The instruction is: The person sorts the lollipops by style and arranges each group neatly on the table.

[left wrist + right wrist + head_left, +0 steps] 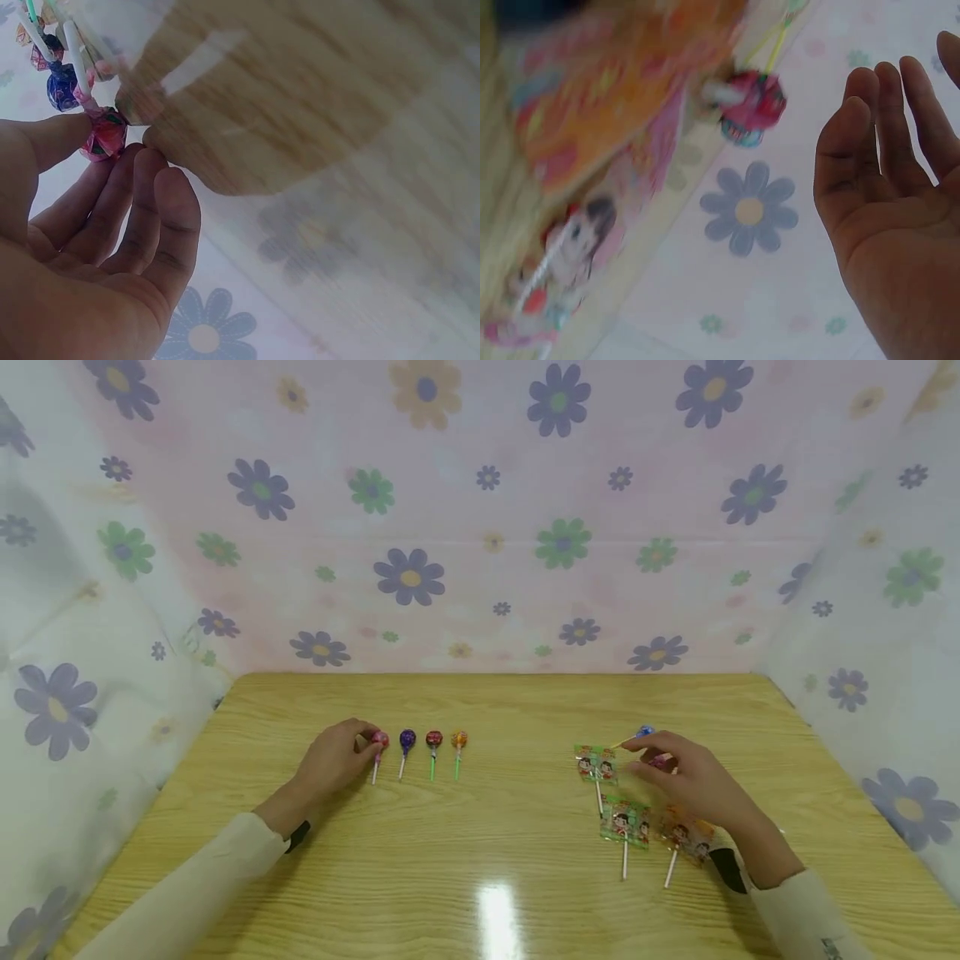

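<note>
My left hand (330, 767) pinches the round head of a pink lollipop (381, 739), which lies at the left end of a row. The left wrist view shows thumb and fingertips about that pink-wrapped head (105, 136). Beside it, sticks towards me, lie a purple lollipop (407, 739), a red one (434, 738) and an orange one (460, 739). My right hand (701, 781) hovers over another group, its fingers loosely bent and holding nothing. Nearest to it are a blue lollipop (645, 732) and a partly hidden pink-red lollipop (658, 762).
Flat lollipops in green printed wrappers (596, 766) (626, 823) and one in an orange wrapper (678, 833) lie left of and below my right hand. The wooden table (480, 827) is bordered by flowered cloth (465, 535) at the back and sides.
</note>
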### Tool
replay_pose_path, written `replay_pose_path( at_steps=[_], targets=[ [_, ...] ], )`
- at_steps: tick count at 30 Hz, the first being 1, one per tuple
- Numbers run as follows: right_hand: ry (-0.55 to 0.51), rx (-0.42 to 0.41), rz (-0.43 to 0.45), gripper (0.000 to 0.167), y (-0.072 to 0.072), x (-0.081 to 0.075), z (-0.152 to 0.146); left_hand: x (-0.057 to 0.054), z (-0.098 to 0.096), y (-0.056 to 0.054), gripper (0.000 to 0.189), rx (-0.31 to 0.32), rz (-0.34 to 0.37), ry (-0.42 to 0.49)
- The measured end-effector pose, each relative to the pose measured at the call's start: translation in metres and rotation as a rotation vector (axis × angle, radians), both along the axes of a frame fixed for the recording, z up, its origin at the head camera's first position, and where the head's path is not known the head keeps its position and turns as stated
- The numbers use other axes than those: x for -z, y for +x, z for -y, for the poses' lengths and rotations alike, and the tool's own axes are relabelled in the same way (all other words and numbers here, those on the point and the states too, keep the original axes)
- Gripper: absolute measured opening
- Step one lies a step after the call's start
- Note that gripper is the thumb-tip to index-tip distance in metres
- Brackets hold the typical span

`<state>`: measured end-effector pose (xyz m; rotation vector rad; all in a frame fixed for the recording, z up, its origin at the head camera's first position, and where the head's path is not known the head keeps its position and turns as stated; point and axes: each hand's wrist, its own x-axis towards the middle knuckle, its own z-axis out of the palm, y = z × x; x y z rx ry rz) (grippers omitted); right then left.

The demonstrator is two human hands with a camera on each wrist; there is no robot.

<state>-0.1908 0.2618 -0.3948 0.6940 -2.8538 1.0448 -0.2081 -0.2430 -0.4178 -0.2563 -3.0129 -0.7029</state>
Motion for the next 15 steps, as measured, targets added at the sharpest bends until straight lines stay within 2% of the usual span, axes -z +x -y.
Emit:
replay_pose_path(
  at_steps=[5,10,15],
  targets=[
    [0.051,0.018,0.044,0.035,-0.007,-0.003,-0.019,0.001,0.002,0.003,0.028,-0.026,-0.005,0.016],
    [0.113,0.024,0.102,0.039,-0.014,-0.004,-0.035,-0.003,0.002,0.001,0.030,-0.013,-0.018,0.006],
    [0.140,-0.006,0.103,0.037,-0.014,-0.002,-0.045,-0.001,-0.002,0.001,0.031,-0.001,0.000,0.018]
  ],
)
